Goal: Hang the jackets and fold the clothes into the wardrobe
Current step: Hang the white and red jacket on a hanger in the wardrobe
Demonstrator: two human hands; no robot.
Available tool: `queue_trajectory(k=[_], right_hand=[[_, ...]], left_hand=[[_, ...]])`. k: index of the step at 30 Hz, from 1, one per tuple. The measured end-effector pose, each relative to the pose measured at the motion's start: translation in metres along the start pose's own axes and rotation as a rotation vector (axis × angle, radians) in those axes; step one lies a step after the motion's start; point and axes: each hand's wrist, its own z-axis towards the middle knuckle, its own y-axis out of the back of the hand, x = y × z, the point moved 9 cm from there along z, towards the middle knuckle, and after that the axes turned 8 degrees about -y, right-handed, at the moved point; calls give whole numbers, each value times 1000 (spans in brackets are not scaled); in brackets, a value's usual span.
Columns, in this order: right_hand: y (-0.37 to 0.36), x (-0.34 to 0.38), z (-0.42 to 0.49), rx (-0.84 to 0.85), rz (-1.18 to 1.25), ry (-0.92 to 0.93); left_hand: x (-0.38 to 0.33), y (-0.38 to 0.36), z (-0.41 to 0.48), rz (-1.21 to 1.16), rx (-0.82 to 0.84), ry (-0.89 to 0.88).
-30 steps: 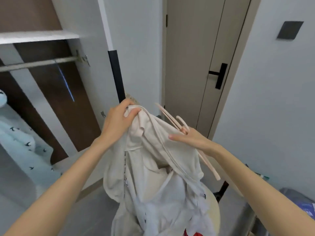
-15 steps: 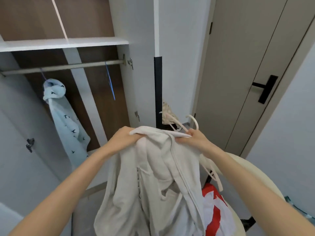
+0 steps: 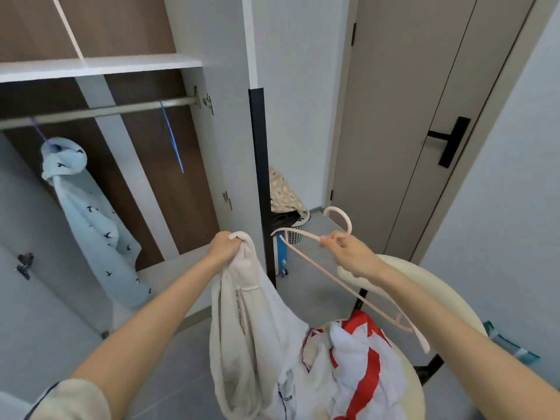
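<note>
**Ana:** While the open brown-backed wardrobe [image 3: 100, 165] fills the ten o'clock side of the view, count what's on its silver metal rail [image 3: 100, 112]: one pale blue hooded jacket with small dark bird prints [image 3: 91, 219], hung at nine o'clock, and a thin blue hanger [image 3: 172, 137] further along with nothing on it.

**Ben:** So one jacket up. What's left?

**Ana:** Plenty, I'd judge. Down at five o'clock, a round cream chair [image 3: 424, 298] carries a heap of white and red clothes [image 3: 357, 359], none of it folded that I can see. No folded clothes show inside the wardrobe either, though the lower part is out of view.

**Ben:** And the one in hand?

**Ana:** At centre, hanging toward six o'clock, is a cream fleece jacket [image 3: 251, 328]. The left hand [image 3: 225, 247] is bunched tight on its top edge, collar or hood, I can't tell which. It's not on a hanger yet.

**Ben:** The other hand?

**Ana:** The right hand [image 3: 348, 250], just toward three o'clock from centre, pinches a slim pale pink plastic hanger [image 3: 342, 286] at its neck, hook curling toward twelve. Hands are apart, each closed on its own thing, and the hanger sits beside the jacket, not touching it.

**Ben:** Early days, then.

**Ana:** I'd say so: second jacket waiting to be threaded, the folding not begun.
</note>
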Motion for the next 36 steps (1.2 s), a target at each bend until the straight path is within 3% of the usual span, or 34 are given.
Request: queue_trajectory(k=[5,9,14,17,21,23,25,31,36], right_hand=[[-1,-22,-12,74,-68,-36],[-17,-26,-21,138,19,-35],[-45,-11,-13,71,-39,-34],[-64,-4,-5,4,-94,-27],[-41,3,-3,-252,139,4],[-21,10,-11,-360,295,78],[-2,23,-21,-439,387,183],[20,61,-38,-375,407,391],[27,61,-39,-385,398,343]], left_hand=[[26,-14,11,-64,-64,107],[16,-19,10,22,-50,6],[-41,-28,-8,-42,48,-207],[-78,-25,-26,-170,89,-237],[-99,-15,-50,-391,237,-283],[-105,-12,-60,-283,315,-400],[-113,-5,-65,-49,256,-601],[-149,4,-84,334,51,-1028],[-170,17,-85,495,-73,-1099]])
